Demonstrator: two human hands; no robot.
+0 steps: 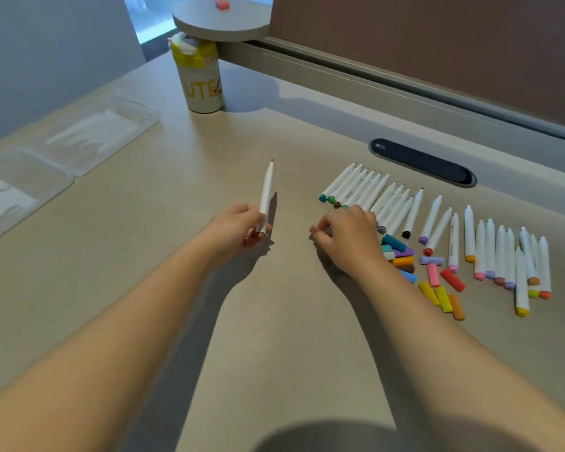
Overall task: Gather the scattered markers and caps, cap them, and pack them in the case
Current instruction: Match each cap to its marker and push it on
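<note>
Two hands work: the left hand (242, 228) grips an uncapped marker (266, 197) pointing away, the right hand (346, 236) curls beside loose caps (402, 256) at its right.

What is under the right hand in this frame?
The right hand covers the near ends of a few white markers and part of the loose cap pile. Whether its curled fingers hold a cap is hidden.

Bare table (274, 321) lies open from six o'clock to centre — markers (388, 197) and loose caps (434, 275) crowd three o'clock, clear case (79, 138) at ten, bottle (201, 83) at twelve.
</note>
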